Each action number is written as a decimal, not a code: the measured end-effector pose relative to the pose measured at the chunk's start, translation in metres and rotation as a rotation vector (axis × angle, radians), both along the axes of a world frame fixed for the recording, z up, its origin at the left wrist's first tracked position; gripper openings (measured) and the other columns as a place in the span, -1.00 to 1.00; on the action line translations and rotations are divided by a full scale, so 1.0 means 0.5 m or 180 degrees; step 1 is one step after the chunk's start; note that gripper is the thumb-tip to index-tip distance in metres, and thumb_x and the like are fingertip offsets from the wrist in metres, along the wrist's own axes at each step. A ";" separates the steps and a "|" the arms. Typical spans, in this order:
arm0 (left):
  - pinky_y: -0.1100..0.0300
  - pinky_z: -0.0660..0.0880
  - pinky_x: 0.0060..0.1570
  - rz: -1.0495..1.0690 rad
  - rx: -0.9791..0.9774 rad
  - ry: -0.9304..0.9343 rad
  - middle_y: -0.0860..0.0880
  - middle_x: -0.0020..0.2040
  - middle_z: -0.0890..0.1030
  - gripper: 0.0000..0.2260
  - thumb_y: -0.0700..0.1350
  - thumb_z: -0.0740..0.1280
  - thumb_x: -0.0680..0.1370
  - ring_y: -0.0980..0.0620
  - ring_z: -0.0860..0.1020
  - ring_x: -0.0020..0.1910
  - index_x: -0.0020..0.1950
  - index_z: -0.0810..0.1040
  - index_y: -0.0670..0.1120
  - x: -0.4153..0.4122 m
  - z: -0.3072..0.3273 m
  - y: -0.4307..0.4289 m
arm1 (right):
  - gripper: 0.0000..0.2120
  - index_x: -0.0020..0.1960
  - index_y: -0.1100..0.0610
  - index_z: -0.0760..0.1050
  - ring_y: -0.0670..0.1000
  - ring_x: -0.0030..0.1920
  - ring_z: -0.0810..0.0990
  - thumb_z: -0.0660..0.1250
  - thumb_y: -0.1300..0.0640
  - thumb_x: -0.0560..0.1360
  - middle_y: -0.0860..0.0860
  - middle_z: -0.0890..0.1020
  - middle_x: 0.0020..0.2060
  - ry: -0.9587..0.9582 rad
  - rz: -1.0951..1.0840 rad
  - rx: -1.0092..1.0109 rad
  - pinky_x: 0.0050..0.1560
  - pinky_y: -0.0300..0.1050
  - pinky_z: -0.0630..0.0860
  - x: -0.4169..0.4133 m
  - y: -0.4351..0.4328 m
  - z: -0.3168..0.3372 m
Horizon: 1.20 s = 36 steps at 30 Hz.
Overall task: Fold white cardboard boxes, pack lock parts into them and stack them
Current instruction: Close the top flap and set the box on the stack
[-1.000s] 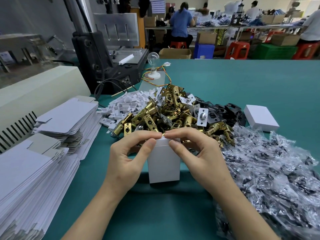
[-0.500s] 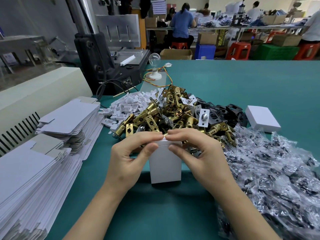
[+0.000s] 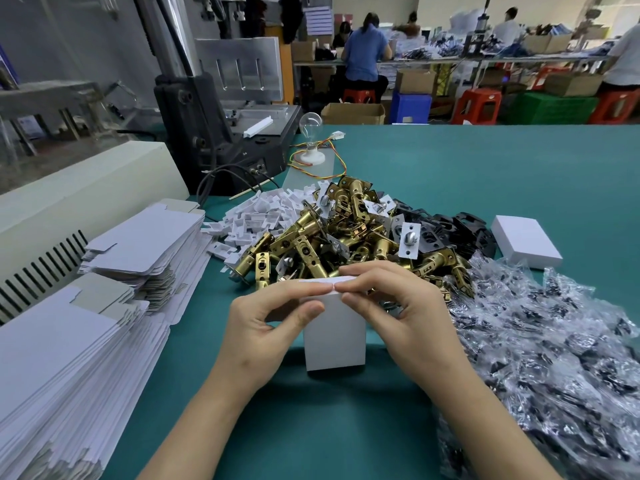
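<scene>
Upright white cardboard box, plain, unprinted, is stood on teal table at 6 o'clock of brass latch pile. Its top flap is pinched by left hand and right hand.

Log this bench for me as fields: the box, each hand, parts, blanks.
Box: white box upright on green table
Left: left hand pinches its top edge
Right: right hand pinches its top edge
Parts: brass latches piled behind the box
Blanks: flat cardboard blanks stacked at left
Finished: closed box lying at right
</scene>
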<state>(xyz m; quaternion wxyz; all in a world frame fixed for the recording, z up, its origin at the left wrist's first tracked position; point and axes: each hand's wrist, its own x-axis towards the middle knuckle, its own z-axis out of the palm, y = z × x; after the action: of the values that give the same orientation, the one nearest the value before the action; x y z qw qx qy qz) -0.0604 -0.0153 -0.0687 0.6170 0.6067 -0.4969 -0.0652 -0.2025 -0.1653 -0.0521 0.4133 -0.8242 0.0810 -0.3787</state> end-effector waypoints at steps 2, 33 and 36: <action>0.36 0.56 -0.04 -0.0001 0.0155 0.0114 0.16 0.06 0.74 -0.76 0.03 0.40 0.60 0.16 0.69 -0.01 0.25 0.70 0.16 -0.001 -0.004 0.002 | -0.83 0.13 0.01 0.70 -0.09 0.24 0.62 0.46 0.12 0.54 -0.15 0.65 0.18 0.0066 -0.0061 0.0007 0.09 -0.13 0.62 -0.002 0.002 0.000; 0.05 0.71 -0.19 -0.0100 0.0016 0.1876 -0.17 0.06 0.75 -0.68 0.12 0.22 0.65 -0.19 0.75 -0.07 0.24 0.60 -0.03 0.006 -0.010 -0.026 | -0.40 0.35 0.19 0.37 0.24 0.03 0.59 0.43 -0.14 0.48 0.17 0.61 0.06 0.2918 -0.3061 -0.0352 -0.09 0.02 0.59 -0.141 -0.408 0.094; 0.02 0.72 -0.17 -0.0126 0.0100 0.1855 -0.18 0.03 0.76 -0.71 0.11 0.26 0.69 -0.22 0.75 -0.09 0.20 0.61 -0.07 0.005 -0.014 -0.030 | -0.42 0.33 0.19 0.37 0.22 0.02 0.60 0.42 -0.14 0.48 0.16 0.61 0.04 0.3012 -0.3070 -0.0421 -0.05 0.06 0.63 -0.142 -0.426 0.062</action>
<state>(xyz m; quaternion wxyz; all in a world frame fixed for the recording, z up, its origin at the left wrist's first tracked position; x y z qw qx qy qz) -0.0577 -0.0304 -0.0758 0.7229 0.5622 -0.3094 -0.2564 -0.2736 -0.3782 -0.0212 0.0669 -0.7963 0.5883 -0.1234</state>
